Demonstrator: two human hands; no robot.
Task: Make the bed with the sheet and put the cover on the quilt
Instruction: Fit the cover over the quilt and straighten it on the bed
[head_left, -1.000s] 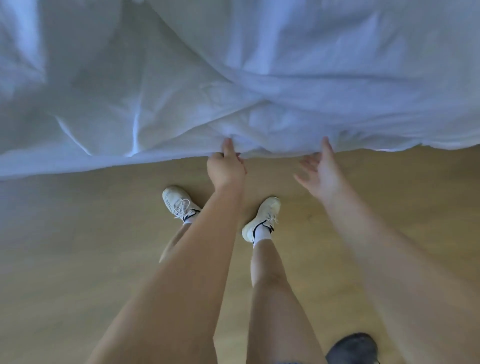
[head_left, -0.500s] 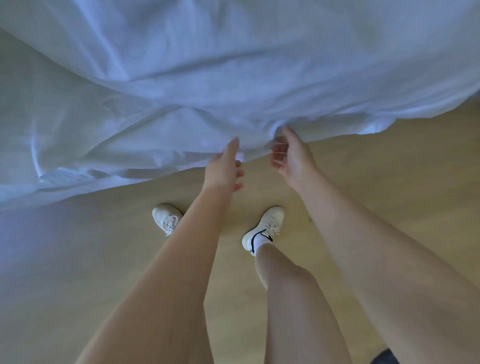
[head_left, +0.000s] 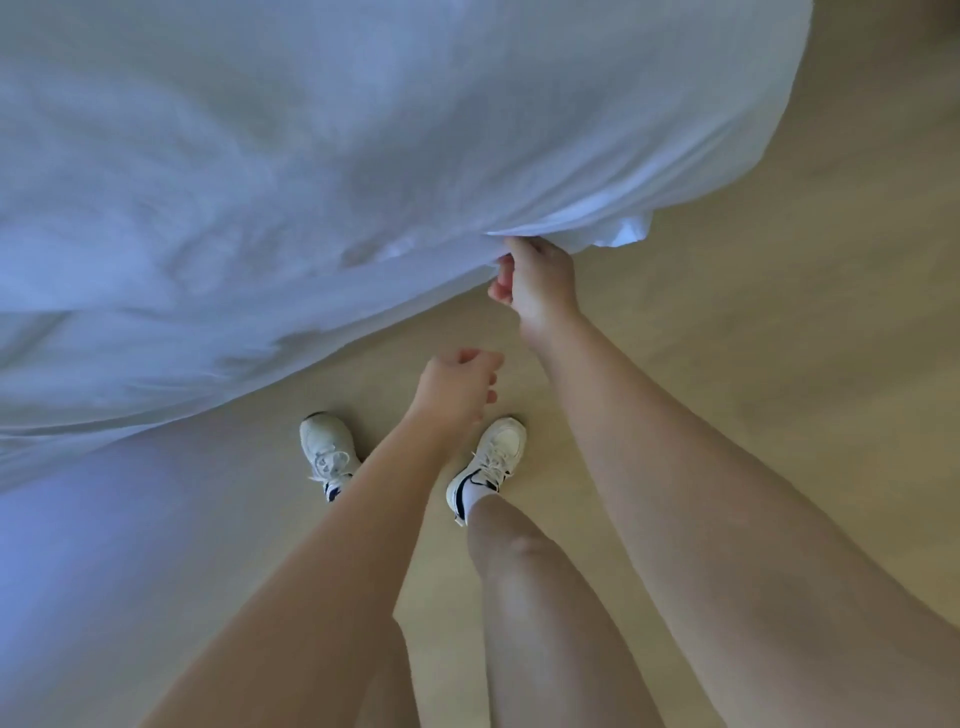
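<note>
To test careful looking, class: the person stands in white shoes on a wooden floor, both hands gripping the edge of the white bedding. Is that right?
Not quite. In the head view only the right hand grips the edge of the white bedding; the left hand is apart from it, fingers curled on nothing. The white shoes and wooden floor are right.

We are viewing white bedding cloth (head_left: 311, 182): woven fabric, matt, softly creased. We are noting floor (head_left: 727, 338) showing pale wood-look finish, smooth, faint sheen; sneakers (head_left: 501, 452) showing smooth leather-like uppers, cloth laces.
</note>
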